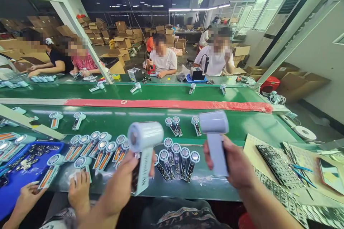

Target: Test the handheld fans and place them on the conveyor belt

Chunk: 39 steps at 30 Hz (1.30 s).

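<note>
gripping one handheld fan each, both of the person's hands are up over the near surface (204, 189) in the head view. the left hand (123, 179) is wrapped around the handle of a pale blue fan (147, 136), whose handle bears printed lettering and shows dark parts along one side. the right hand (239, 166) grasps a second pale fan (214, 123) by its handle, which turns a plain face to the camera. between and beyond the hands, a cluster of fans with exposed circuit boards (176, 148) lies on the surface. farther left are fans with orange parts (102, 145) in their handles, then a blue tray (10, 202) of small parts. at the near left, a co-worker's hand (27, 196) touches a lettered fan (51, 171). circuit board panels (281, 166) and blue tweezers (303, 176) lie at the right. on the far side, a red strip (166, 104) crosses the green conveyor (150, 113).
</note>
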Available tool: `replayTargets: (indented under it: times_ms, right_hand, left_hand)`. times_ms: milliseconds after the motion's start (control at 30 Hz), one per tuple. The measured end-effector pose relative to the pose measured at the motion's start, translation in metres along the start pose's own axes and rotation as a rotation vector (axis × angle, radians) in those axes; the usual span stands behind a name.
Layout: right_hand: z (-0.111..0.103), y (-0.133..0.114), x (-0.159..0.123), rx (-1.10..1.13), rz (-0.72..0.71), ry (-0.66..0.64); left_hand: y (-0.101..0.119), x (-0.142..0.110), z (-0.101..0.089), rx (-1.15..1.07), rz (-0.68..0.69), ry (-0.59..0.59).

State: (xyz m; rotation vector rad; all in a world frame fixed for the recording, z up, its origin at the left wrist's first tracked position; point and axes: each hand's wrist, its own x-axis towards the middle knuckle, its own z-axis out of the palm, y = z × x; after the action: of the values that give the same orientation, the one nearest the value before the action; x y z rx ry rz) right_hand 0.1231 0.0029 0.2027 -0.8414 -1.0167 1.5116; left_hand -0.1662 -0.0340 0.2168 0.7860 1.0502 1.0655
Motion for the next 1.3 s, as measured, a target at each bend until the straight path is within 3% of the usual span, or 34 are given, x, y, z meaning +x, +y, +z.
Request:
replayTargets:
  times_ms: [100,167,300,500,700,1300]
  right_hand:
    - [0.018,0.032,0.012,0.050,0.090,0.105]
    - [0.029,0.048,0.016,0.010,0.106,0.175]
    - [0.042,0.059,0.015,-0.041,0.001,0.140]
    - [0.050,0.056,0.010,-0.038,-0.046,0.117]
    - [0.056,0.058,0.008,0.022,-0.026,0.101]
    - [0.074,0.062,-0.001,-0.012,0.012,0.168]
  left_hand:
    - [-0.037,0.037,0.027,0.012,0.133,0.018]
    - [-0.054,0.049,0.041,0.018,0.160,0.042]
    - [-0.062,0.050,0.052,0.020,0.170,-0.002]
    - [-0.055,0.050,0.044,0.005,0.152,-0.026]
    - [-0.049,0.047,0.038,-0.050,0.150,-0.130]
    - [-0.046,0.042,0.021,-0.069,0.138,-0.124]
